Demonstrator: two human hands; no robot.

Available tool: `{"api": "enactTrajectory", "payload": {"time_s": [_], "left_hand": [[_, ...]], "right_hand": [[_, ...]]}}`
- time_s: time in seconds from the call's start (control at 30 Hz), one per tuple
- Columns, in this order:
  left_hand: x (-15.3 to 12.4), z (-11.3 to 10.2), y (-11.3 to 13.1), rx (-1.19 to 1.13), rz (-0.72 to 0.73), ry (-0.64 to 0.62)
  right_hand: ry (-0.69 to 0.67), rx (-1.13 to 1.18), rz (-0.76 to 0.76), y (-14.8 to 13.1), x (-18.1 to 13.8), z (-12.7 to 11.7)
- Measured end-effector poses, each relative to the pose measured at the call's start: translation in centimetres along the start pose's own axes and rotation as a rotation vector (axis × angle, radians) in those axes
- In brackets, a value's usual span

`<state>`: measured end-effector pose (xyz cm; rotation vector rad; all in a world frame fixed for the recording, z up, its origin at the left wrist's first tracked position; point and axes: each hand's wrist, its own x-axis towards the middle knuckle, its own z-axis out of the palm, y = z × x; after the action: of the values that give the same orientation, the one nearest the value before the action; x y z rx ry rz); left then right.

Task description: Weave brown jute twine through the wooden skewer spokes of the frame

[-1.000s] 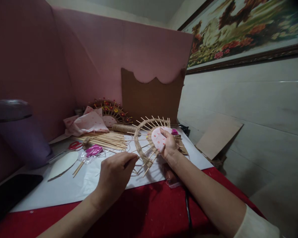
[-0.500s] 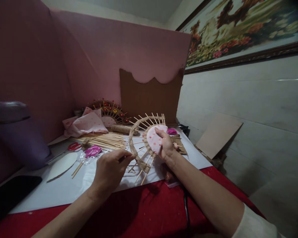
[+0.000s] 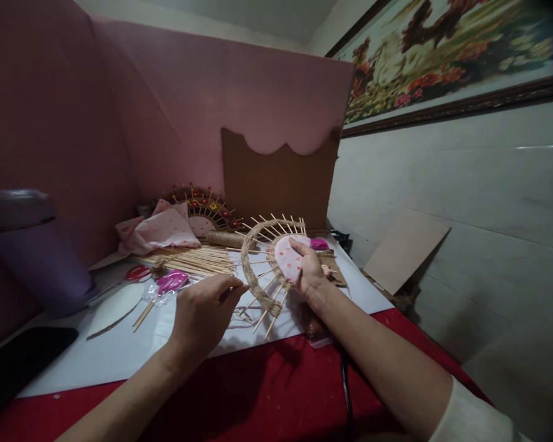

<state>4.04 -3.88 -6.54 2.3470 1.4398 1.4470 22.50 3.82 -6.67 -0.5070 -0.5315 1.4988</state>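
Note:
My right hand (image 3: 309, 270) grips a half-round fan frame (image 3: 286, 261) by its pink dotted cloth centre, thumb on top and the other fingers hidden behind. Thin wooden sticks fan out from the centre, and a band of brown twine (image 3: 251, 265) is woven across them in an arc. At the lower left of that arc, my left hand (image 3: 209, 310) is closed in a pinch, its fingertips beside the band. What lies between those fingertips is too small to make out.
Behind the hands lie a twine roll (image 3: 225, 239), loose sticks (image 3: 196, 261), pink cloth (image 3: 159, 227) and a finished-looking fan (image 3: 207, 205). Red scissors (image 3: 138, 272), a magenta packet (image 3: 171, 282) and a white oval piece (image 3: 117, 309) are left. A purple tumbler (image 3: 39, 264) and black phone (image 3: 32, 353) stand nearer.
The fan frame has tilted slightly, its lower sticks shifting a little up. My left hand has moved slightly left, its fingertips drawing away from the band. My right hand keeps its grip.

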Motion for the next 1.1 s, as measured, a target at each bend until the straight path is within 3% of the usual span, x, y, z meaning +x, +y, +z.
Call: {"api": "enactTrajectory", "payload": {"time_s": [0.17, 0.63, 1.1], "left_hand": [[-0.13, -0.05, 0.13, 0.049, 0.071, 0.025], [-0.10, 0.28, -0.62, -0.157, -0.117, -0.072], [-0.15, 0.14, -0.54, 0.020, 0.040, -0.018]], "right_hand": [[0.002, 0.016, 0.011, 0.04, 0.08, -0.06], [-0.027, 0.024, 0.051, -0.02, -0.11, -0.06], [0.012, 0.027, 0.028, 0.13, -0.01, -0.06]]}}
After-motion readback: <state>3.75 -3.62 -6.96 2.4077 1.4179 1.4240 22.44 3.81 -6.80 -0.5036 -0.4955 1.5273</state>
